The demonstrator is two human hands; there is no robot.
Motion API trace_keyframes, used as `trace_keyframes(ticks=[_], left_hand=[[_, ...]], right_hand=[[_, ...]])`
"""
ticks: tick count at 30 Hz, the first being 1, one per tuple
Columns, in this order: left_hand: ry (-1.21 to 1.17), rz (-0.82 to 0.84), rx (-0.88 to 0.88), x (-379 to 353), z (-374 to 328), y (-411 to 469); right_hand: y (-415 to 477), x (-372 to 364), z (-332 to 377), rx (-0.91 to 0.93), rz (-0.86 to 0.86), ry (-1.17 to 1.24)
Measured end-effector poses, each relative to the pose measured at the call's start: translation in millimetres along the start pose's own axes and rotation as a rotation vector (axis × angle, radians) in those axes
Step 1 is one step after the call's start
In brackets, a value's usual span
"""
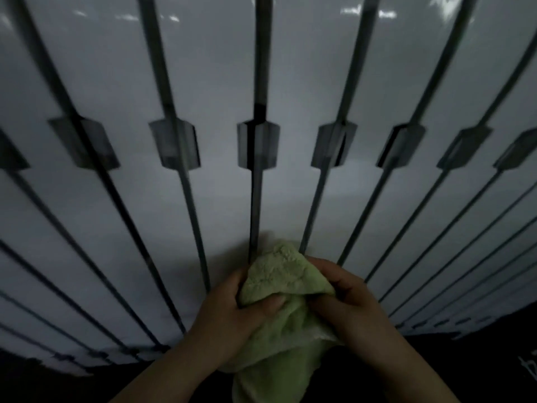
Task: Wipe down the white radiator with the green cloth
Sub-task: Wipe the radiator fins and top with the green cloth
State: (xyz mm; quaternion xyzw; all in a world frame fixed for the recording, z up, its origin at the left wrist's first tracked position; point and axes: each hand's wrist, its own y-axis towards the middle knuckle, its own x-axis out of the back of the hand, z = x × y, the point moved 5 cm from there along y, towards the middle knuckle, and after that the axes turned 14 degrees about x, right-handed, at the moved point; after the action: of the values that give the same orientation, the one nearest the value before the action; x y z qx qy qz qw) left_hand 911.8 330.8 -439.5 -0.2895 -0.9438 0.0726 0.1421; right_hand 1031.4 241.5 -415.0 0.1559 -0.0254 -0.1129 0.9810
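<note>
Head view. White radiator (220, 82): tall glossy panels split by dark vertical slots, filling the frame; its lower edge meets dark floor.

Green cloth (279, 271): bunched terry, held low at centre against the radiator's lower edge, its top fold apparently touching the panels there, though the blur leaves that unsure.

Left hand (229, 309): fingers curled round the cloth's left side, thumb pressed onto the fabric.

Right hand (348, 298): pinching the cloth's right fold.
</note>
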Motion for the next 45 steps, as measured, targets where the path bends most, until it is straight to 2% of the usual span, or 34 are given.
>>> trace_keyframes(ticks=[3,6,8,10,14,17,20,24,27,29,32,35,36,38,40,41,45], left_hand=[[-0.022,-0.058,-0.041,16,-21,-11],[-0.019,-0.147,-0.018,27,-31,-23],[-0.034,-0.313,0.007,39,-34,-30],[-0.052,-0.454,0.021,50,-40,-42],[-0.096,-0.607,-0.027,61,-60,-64],[-0.093,-0.702,-0.126,58,-87,-75],[-0.036,-0.753,-0.19,42,-114,-68],[0.23,-0.809,-0.316,15,-140,-47],[0.372,-0.824,-0.167,-3,-138,-36],[0.503,-0.883,-0.233,-10,-150,-31],[0.525,-0.995,-0.31,-3,-144,-20],[0.447,-0.778,-0.213,-3,-150,-17],[0.472,-0.783,-0.261,-3,-154,-20],[0.674,-0.707,-0.26,0,-154,-22],[0.837,-0.709,-0.433,6,-157,-23],[0.947,-0.699,-0.419,11,-156,-19],[1.109,-0.766,-0.696,17,-145,-30]], right_hand=[[14,-4,41,0.276,0.096,-0.509],[24,-3,94,0.714,0.027,-1.087],[35,-2,131,0.975,-0.072,-1.271],[56,3,158,1.101,-0.163,-1.39],[104,15,190,1.005,-0.299,-1.453],[127,21,201,0.89,-0.224,-1.546],[130,23,204,0.927,-0.15,-1.529],[130,24,204,0.949,-0.18,-1.48],[129,25,202,0.957,-0.211,-1.467],[130,25,202,0.977,-0.258,-1.473],[131,23,200,1.009,-0.286,-1.441],[131,24,199,1.0,-0.321,-1.462],[130,23,198,1.001,-0.33,-1.466],[130,22,198,1.007,-0.345,-1.473],[131,22,199,1.008,-0.356,-1.479],[131,21,200,1.002,-0.355,-1.483],[131,20,200,0.989,-0.342,-1.514]])
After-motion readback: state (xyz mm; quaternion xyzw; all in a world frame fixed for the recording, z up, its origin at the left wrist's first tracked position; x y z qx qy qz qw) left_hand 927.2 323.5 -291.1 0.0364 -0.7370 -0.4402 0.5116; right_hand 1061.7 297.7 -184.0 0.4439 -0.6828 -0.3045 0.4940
